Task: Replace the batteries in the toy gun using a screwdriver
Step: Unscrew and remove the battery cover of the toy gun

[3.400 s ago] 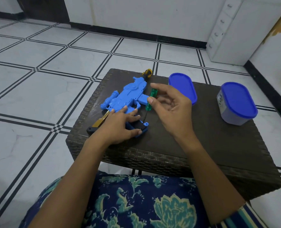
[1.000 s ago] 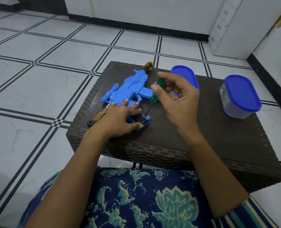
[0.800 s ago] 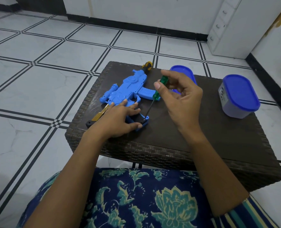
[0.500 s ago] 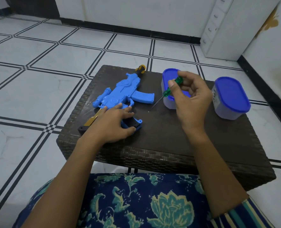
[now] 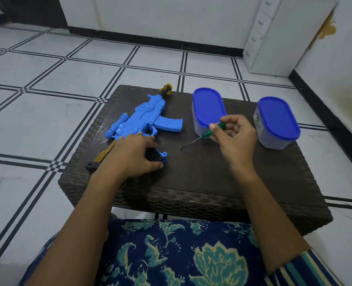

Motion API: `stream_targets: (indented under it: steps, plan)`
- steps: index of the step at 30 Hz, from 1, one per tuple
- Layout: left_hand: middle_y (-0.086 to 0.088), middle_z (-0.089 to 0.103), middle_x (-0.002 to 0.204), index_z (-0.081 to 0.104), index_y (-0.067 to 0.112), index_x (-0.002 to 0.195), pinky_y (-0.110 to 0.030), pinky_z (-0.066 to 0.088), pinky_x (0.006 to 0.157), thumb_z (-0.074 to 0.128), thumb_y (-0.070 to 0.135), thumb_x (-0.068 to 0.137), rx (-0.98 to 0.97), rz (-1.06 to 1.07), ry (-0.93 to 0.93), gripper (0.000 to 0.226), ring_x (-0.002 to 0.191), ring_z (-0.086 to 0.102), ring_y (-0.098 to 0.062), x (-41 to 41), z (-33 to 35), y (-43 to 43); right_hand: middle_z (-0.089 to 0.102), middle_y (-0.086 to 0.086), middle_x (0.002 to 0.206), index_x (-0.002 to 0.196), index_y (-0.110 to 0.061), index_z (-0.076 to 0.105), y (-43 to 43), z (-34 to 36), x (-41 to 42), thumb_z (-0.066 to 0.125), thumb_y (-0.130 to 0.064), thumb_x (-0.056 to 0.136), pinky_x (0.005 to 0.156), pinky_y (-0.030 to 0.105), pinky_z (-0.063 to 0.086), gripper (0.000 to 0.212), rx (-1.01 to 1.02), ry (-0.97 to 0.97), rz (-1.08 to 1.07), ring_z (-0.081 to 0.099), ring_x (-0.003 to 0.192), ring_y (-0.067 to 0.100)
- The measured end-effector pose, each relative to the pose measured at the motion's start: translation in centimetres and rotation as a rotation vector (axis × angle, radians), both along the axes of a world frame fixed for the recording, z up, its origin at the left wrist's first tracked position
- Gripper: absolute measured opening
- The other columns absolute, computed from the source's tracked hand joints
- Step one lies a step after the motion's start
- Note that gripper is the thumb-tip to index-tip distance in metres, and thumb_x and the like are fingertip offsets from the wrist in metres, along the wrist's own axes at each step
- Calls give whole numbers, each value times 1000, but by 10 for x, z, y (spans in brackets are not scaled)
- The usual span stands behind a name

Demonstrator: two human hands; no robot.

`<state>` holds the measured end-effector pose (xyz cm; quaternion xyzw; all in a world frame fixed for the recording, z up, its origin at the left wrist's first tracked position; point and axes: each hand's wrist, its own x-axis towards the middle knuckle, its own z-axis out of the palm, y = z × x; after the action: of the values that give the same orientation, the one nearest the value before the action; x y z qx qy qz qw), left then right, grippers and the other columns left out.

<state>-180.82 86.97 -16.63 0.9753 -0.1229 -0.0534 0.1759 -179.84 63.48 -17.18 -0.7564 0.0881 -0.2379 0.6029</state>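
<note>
Two hands over the table (image 5: 202, 178). My left hand (image 5: 132, 154) lies flat on the gun's grip end, fingers spread and straight, thumb along the near edge of the dark-blue grip (image 5: 161, 158). The gun (image 5: 144, 120) lies on its side on the table's left half, muzzle pointing away from me and yellow stock (image 5: 105, 154) toward the near-left edge. My right hand (image 5: 236, 139) pinches the screwdriver (image 5: 206, 134) by its green handle between thumb and curled fingers. The shaft slants down-left and the tip is at or just above the tabletop, can't tell if it touches. Tip is clear of the gun, right of the grip. Two blue-lidded boxes stand at the back right, lids on: one box (image 5: 208, 108) just behind the screwdriver handle, other box (image 5: 277, 120) right of my hand. Floral cloth (image 5: 171, 254) covers my lap.
</note>
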Motion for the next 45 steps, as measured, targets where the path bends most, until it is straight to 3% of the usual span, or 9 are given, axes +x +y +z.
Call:
stream_targets:
  steps: [6,9,12,17,25,30,35,40,45]
  plan:
    - [3,42,149,61,20,128,-37,35,106,77,41,73,-43,17,-39,61,136,38,-18,-3,5,-5,69,7,88,92,-14,64,-19,2,-5,74,-3,80,69,33,62,19,19,274,-9,71,83,21]
    - [0,48,141,64,17,123,-33,39,99,79,41,70,-61,76,-92,60,128,45,-18,-6,2,-7,71,1,88,93,-16,69,-32,-3,-4,75,-9,80,82,36,58,16,-171,492,-1,68,84,16]
    - [0,61,119,70,15,108,-29,44,85,80,43,67,-77,111,-138,50,107,54,-16,-7,-4,-7,68,1,104,103,-19,68,-32,-3,-4,66,-12,87,84,28,49,18,-328,584,61,63,96,15]
    - [1,64,99,71,17,98,-32,48,78,77,46,70,-65,107,-162,41,96,56,-18,-10,-4,-8,63,-2,116,105,-28,63,-18,-2,-3,69,-14,84,101,46,46,25,-478,682,181,58,110,19]
    - [2,62,78,69,17,80,-31,41,63,69,49,73,3,26,-201,32,77,50,-16,-8,-6,-7,59,2,122,119,-18,63,1,8,-8,67,-8,85,101,46,45,36,-691,600,173,57,112,24]
    - [2,59,71,55,22,63,-25,30,53,69,47,73,21,4,-214,30,68,45,-12,-7,-4,-7,58,-2,123,121,-20,63,30,14,-15,69,-12,86,102,38,45,37,-742,251,362,55,114,15]
    - [2,63,70,67,19,70,-29,42,56,67,51,68,37,-30,-221,32,66,54,-12,-4,-5,-4,63,1,114,118,-15,66,59,10,-23,69,-1,79,89,34,53,41,-719,156,743,60,105,14]
    - [-2,66,75,70,15,78,-33,45,61,63,52,73,84,-76,-236,38,72,57,-18,-4,-2,-6,64,4,111,110,-11,69,63,8,-19,69,0,77,88,37,50,35,-816,135,746,59,103,20]
    - [-6,58,66,58,9,68,-30,30,56,63,40,76,90,-115,-270,33,64,49,-21,-6,0,-9,67,6,100,100,-9,70,66,2,-12,60,5,76,83,42,51,30,-846,116,727,61,94,22]
